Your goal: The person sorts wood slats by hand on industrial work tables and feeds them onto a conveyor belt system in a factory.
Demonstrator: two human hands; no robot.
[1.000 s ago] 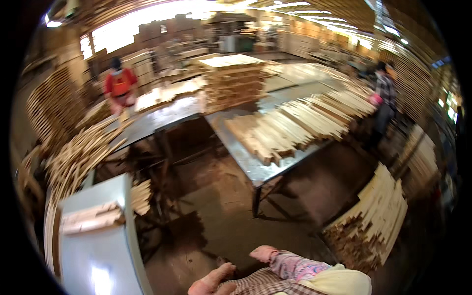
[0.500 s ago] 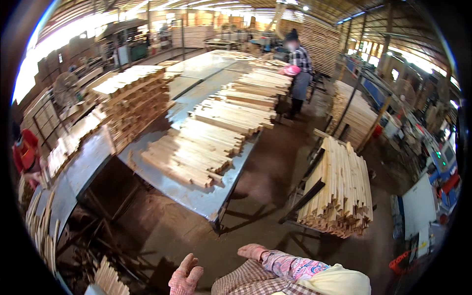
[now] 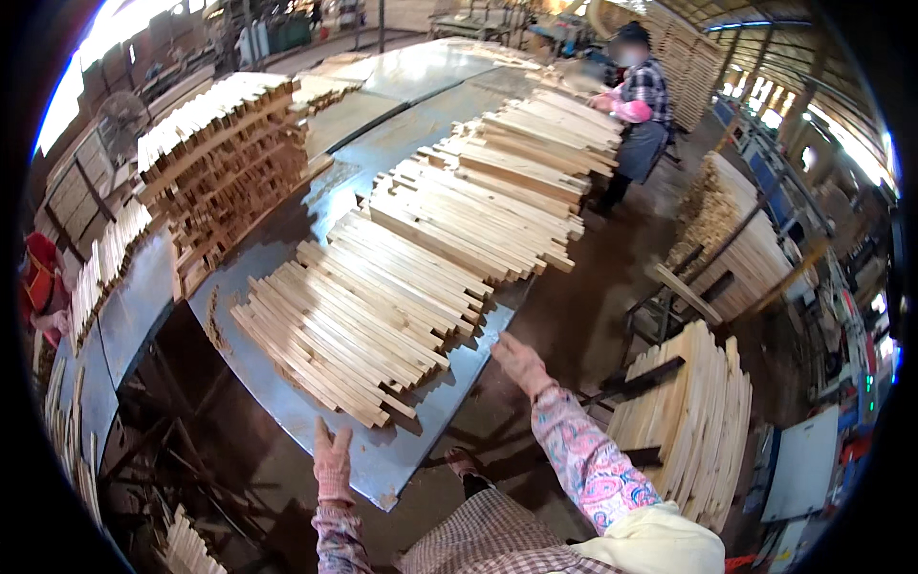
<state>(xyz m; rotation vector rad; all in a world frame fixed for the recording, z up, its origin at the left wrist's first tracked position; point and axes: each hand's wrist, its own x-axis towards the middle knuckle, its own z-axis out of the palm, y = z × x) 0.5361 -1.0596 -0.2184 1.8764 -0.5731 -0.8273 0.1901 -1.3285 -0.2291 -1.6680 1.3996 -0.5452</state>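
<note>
Rows of pale wooden strips (image 3: pixel 337 330) lie side by side on a blue-grey metal-topped table (image 3: pixel 378 464), their ends uneven. My left hand (image 3: pixel 333 461), in what looks like a pinkish glove, is by the table's near left edge, fingers apart and holding nothing. On the other side, my right hand (image 3: pixel 519 364) reaches out beside the table's right edge with its fingers extended and nothing in it. Both hands are close to the nearest row of strips, but apart from it. Patterned sleeves cover my forearms.
A tall stack of strips (image 3: pixel 225 158) stands on the table's left. To the right, more strips (image 3: pixel 684 421) rest on a dark metal rack. A person in a checked shirt (image 3: pixel 643 96) works at the far right; another in red (image 3: pixel 43 277) is at the far left.
Both my hands have moved forward from the lower edge toward the table, the right one farthest. The table and strips now appear closer. The person in the checked shirt now bends nearer the strips.
</note>
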